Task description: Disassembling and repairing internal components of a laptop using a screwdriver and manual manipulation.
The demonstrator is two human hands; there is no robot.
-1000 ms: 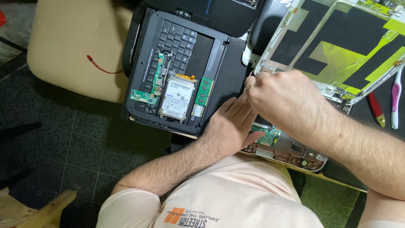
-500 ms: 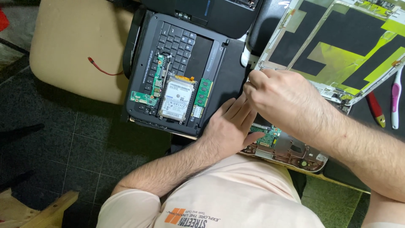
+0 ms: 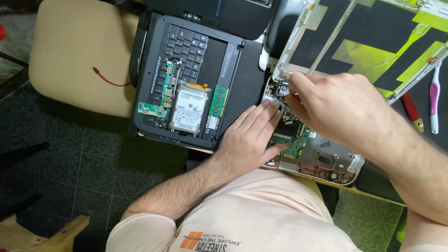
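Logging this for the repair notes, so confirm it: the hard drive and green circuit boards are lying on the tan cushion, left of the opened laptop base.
Not quite. In the head view the hard drive and green circuit boards lie on the black keyboard, not on the tan cushion. The opened laptop base is indeed to their right.

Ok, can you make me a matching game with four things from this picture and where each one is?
Things:
1. hard drive
2. toothbrush
3. red wire
4. left hand

Places:
A. on the tan cushion
B. flat on the edge of the opened laptop base, beside its green board
C. lying on the black keyboard
D. at the far right edge, beside the red-handled tool

Pairs: 1-C, 2-D, 3-A, 4-B
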